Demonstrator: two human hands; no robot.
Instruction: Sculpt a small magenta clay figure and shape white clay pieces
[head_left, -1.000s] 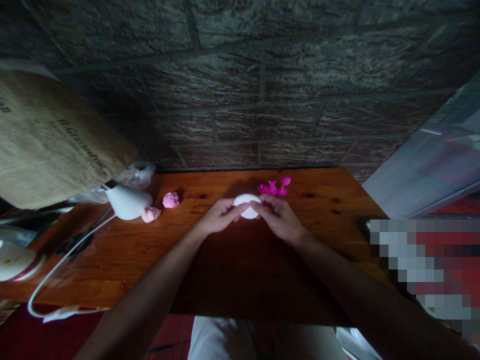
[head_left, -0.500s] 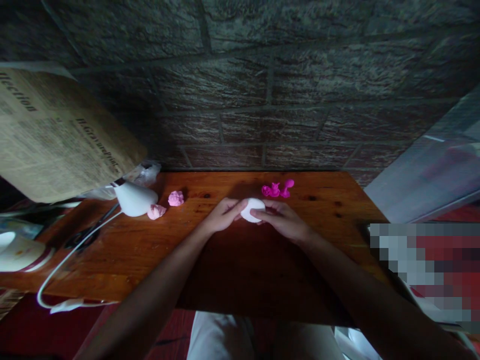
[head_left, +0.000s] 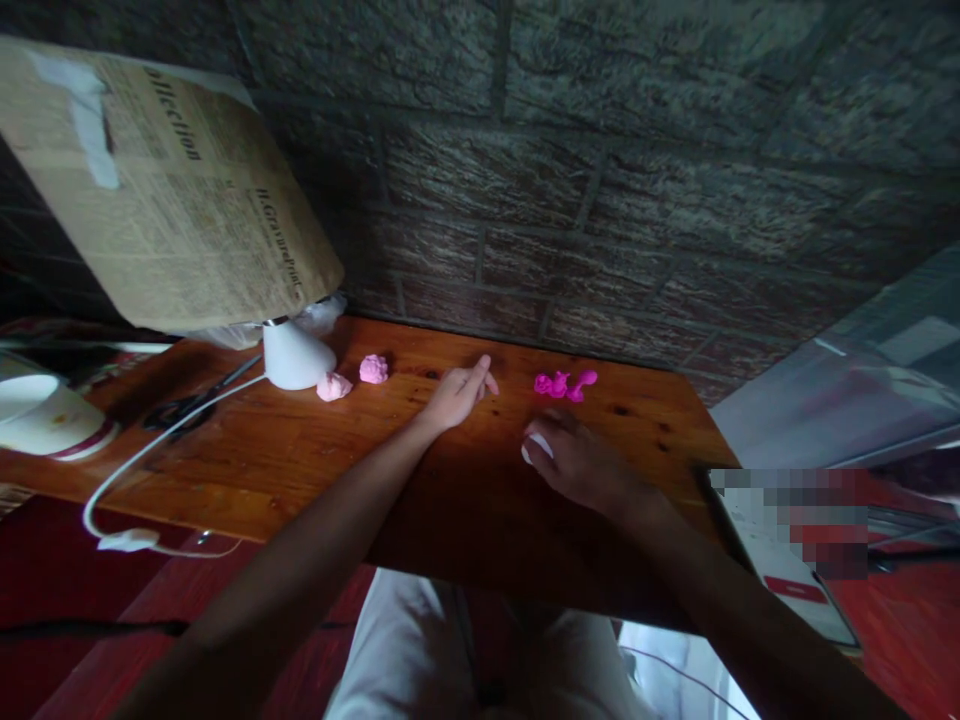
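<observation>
My right hand point(head_left: 574, 462) is closed around a white, rounded lump point(head_left: 538, 448), with only part of the white showing between the fingers. Its exact kind is unclear. Over the middle of the table, my left hand point(head_left: 459, 393) is apart from it, holding nothing, thumb raised and fingers stretched out. Beyond my right hand lie small bright-pink shaped pieces point(head_left: 564, 385). To the left of my left hand sit a pink crumpled lump point(head_left: 373, 369) and a paler pink lump point(head_left: 334, 386).
A lamp with a newsprint shade point(head_left: 217, 210) and white base point(head_left: 296, 358) stands at left, its cord point(head_left: 142, 463) running over the table edge. Scissors point(head_left: 176, 412) and a white paper cup point(head_left: 52, 415) lie further left. A brick wall point(head_left: 480, 180) rises behind the wooden table point(head_left: 300, 460).
My hands have parted. The white lump has gone from between both hands into my right hand alone, moving slightly right. My left hand has let go. The view has shifted and tilted.
</observation>
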